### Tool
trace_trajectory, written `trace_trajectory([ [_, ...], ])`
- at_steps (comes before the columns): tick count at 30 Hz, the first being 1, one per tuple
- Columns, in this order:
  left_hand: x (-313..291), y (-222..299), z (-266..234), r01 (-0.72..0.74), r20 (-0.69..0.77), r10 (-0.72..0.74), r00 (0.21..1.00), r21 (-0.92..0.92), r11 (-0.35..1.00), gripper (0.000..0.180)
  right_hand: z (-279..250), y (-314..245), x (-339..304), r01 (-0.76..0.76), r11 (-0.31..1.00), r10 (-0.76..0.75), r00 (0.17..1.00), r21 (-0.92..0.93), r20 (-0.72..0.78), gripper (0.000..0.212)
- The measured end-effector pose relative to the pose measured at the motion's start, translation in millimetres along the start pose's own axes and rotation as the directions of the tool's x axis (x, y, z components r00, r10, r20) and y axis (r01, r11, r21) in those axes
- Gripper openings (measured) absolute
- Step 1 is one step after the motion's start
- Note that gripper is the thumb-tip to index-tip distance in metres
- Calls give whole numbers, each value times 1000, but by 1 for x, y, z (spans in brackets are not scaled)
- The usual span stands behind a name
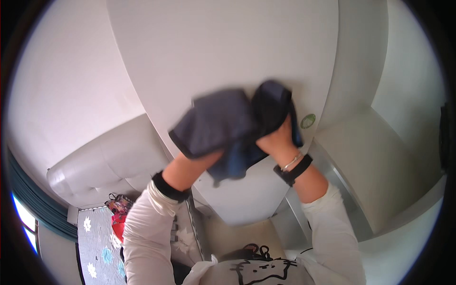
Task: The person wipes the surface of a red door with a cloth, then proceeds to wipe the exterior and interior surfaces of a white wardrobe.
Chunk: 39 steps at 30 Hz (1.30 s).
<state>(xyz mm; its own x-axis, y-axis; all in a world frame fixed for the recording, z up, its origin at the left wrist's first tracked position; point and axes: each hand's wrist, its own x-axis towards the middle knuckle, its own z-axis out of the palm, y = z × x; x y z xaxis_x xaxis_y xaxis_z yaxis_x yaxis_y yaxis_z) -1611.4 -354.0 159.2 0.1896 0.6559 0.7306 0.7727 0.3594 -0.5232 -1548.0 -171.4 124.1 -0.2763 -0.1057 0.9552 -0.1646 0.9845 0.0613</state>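
A dark grey-blue fabric piece with black edging (221,114) is held up in the air in front of me, slightly blurred. Its lower part looks bluer, and its right end is bunched into a black fold. I cannot tell what kind of item it is. My right hand (279,142) is closed on the right end, with some fingers hidden in the folds. Draped cloth covers most of my left hand (213,157) at the left part, so its fingers do not show. Black bands circle both wrists, and the right one also has a bracelet.
A large pale panel (228,47) with a round green sticker (308,121) stands close behind the cloth. At left are a padded grey headboard (107,156) and a bed with a flowered cover (97,242), holding a red item (118,225). A beige ledge (375,161) is at right.
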Motion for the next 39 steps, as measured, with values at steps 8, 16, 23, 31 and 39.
trace_trajectory([
  [8,-29,0,-17,162,-28,-169,985,-179,971,36,-7,36,-48,-134,958,118,990,-253,-78,46],
  [16,-50,47,15,196,-58,-208,976,-168,966,29,16,-33,-49,-147,988,147,989,46,2,43],
  [23,-130,51,17,332,278,-237,931,-373,867,42,20,-21,-138,-332,942,334,942,-52,39,37],
  [31,-91,58,28,384,205,-349,914,-166,908,41,21,-38,-71,-326,944,328,944,52,-35,29],
  [39,-160,89,55,335,378,-183,908,-390,858,37,37,-68,-178,-454,884,425,881,114,207,31],
])
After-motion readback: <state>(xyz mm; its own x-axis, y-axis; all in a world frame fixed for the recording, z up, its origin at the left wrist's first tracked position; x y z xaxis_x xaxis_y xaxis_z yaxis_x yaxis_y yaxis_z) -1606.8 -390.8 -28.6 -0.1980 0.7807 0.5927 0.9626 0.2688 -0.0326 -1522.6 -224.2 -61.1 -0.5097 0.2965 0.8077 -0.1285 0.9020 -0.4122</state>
